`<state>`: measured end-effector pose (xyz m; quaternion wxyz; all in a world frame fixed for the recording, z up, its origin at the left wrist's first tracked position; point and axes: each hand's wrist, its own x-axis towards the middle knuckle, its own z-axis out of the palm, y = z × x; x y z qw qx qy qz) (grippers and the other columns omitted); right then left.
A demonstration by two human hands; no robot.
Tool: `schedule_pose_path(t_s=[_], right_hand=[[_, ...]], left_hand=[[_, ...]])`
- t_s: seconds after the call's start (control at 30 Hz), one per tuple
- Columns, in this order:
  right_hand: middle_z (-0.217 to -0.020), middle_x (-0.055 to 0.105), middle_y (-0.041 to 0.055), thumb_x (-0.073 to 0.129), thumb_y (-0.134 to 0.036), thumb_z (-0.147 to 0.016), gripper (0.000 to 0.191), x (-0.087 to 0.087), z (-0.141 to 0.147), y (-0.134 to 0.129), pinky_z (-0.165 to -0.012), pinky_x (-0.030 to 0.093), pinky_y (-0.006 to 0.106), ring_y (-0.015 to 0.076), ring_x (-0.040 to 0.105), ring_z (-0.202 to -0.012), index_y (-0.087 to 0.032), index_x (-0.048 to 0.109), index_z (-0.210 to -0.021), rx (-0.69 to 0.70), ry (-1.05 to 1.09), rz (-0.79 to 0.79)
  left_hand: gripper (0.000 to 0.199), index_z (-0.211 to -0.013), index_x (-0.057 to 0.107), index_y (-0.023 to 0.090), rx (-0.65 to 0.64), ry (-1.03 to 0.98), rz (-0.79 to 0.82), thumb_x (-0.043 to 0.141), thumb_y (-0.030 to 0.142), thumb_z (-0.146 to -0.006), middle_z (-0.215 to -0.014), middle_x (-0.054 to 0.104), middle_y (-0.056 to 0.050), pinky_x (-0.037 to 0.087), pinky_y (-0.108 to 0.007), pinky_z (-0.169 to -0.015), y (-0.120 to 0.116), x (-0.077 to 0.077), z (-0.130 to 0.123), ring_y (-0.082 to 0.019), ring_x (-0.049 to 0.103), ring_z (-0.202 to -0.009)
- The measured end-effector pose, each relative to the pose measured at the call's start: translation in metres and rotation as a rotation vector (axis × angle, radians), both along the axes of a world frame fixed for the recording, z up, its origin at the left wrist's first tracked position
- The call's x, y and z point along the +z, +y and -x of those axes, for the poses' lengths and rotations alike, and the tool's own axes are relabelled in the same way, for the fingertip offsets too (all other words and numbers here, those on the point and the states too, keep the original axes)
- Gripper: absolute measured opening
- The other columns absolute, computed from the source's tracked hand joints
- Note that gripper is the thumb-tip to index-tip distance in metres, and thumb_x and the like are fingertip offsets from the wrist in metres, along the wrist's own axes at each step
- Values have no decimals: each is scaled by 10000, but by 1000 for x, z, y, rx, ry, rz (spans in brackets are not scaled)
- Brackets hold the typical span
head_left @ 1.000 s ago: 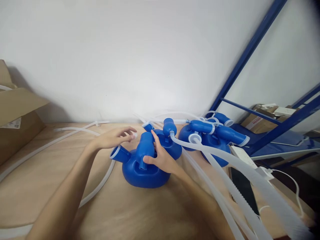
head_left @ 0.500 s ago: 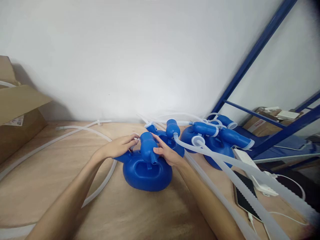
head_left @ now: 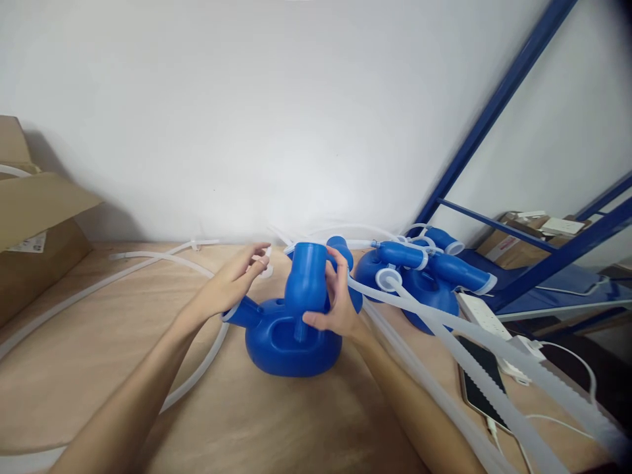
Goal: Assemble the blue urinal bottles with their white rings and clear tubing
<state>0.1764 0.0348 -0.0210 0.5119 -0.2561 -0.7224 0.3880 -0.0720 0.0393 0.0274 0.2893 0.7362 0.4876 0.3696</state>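
Note:
A blue plastic jug (head_left: 293,362) with a moulded handle lies on the table, its open spout (head_left: 241,312) pointing left. My right hand (head_left: 340,303) is wrapped round a blue bulb-shaped cup (head_left: 306,280), which stands upright in front of the jug's top with its narrow stem (head_left: 299,330) down. The stem overlaps the handle in view; I cannot tell whether they touch. Above the spout, my left hand (head_left: 234,280) pinches a small white plastic piece (head_left: 267,268), partly hidden by the fingers.
To the right lie more blue jugs (head_left: 429,299) and cups (head_left: 402,254) with clear hoses (head_left: 444,336). A phone (head_left: 484,375) and a white power strip (head_left: 486,319) sit near the right edge. At left are a loose hose (head_left: 89,289) and a cardboard box (head_left: 49,263).
The blue cup has risen and moved right, turning upright in my right hand. My left hand has drawn a little away from it with the white piece, uncovering the jug's spout.

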Motion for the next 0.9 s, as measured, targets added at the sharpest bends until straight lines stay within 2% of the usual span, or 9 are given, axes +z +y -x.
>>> schedule_pose_path(t_s=[0.07, 0.13, 0.27, 0.4, 0.53, 0.6, 0.7, 0.77, 0.9], right_hand=[[-1586, 467, 144, 894, -560, -674, 1217, 11, -7, -5, -1219, 343, 636, 414, 454, -1457, -319, 216, -1655, 2, -163, -277], [-1604, 463, 129, 855, -574, -669, 1172, 21, -11, -9, -1220, 306, 669, 436, 433, -1438, -314, 281, -1658, 47, -312, -475], [-1609, 473, 132, 761, -591, -709, 1152, 31, -14, -9, -1177, 349, 674, 428, 455, -1382, -290, 234, -1688, 136, -374, -593], [-1579, 483, 149, 703, -600, -759, 1053, 31, -13, -10, -1162, 375, 649, 412, 474, -1377, -263, 283, -1663, 182, -324, -559], [-1419, 565, 124, 738, -624, -726, 932, 24, -9, -9, -1065, 481, 557, 365, 587, -1253, -276, 418, -1530, 252, -131, -403], [-1321, 607, 100, 709, -628, -744, 801, 21, -6, -9, -1007, 511, 524, 343, 626, -1175, -282, 483, -1430, 271, -20, -332], [-1236, 637, 96, 652, -606, -791, 632, 19, -2, -9, -972, 517, 501, 323, 643, -1098, -256, 585, -1313, 256, 120, -306], [-1217, 651, 101, 651, -598, -795, 604, 21, -1, -11, -974, 510, 491, 320, 643, -1085, -236, 635, -1278, 244, 154, -287], [-1215, 678, 93, 644, -601, -818, 595, 29, -4, -17, -1014, 499, 486, 319, 649, -1108, -233, 638, -1286, 255, 148, -184]], left_hand=[[639, -1510, 512, 207, -47, -116, -43, 445, 627, -1034, -1392, 671, -127, 513, -443, -1102, -11, 10, -3, -294, 648, -1255], [560, -1480, 561, 238, -159, -158, -120, 471, 581, -1048, -1427, 662, -108, 516, -402, -1098, -22, 18, -6, -283, 630, -1297], [404, -1367, 668, 273, -295, -54, -218, 514, 489, -1061, -1420, 674, -70, 482, -348, -1121, -34, 25, -6, -255, 618, -1308], [389, -1364, 652, 288, -326, -16, -165, 532, 486, -1052, -1401, 669, -60, 540, -317, -1014, -35, 28, -1, -253, 631, -1266], [412, -1377, 577, 265, -346, -32, -178, 573, 486, -1029, -1356, 663, -71, 539, -345, -1007, -42, 24, -11, -253, 643, -1197], [445, -1387, 531, 268, -341, -87, -188, 623, 481, -1006, -1381, 643, -75, 526, -359, -1034, -48, 18, -22, -259, 630, -1223], [529, -1458, 468, 295, -377, -179, -193, 665, 453, -994, -1504, 579, -76, 465, -383, -1147, -54, 8, -37, -275, 553, -1380], [551, -1502, 439, 307, -391, -211, -194, 647, 437, -1009, -1564, 537, -75, 419, -398, -1205, -55, 3, -44, -277, 503, -1446], [508, -1469, 491, 282, -339, -224, -197, 634, 452, -1011, -1514, 572, -95, 428, -427, -1201, -54, 0, -45, -294, 526, -1415]])
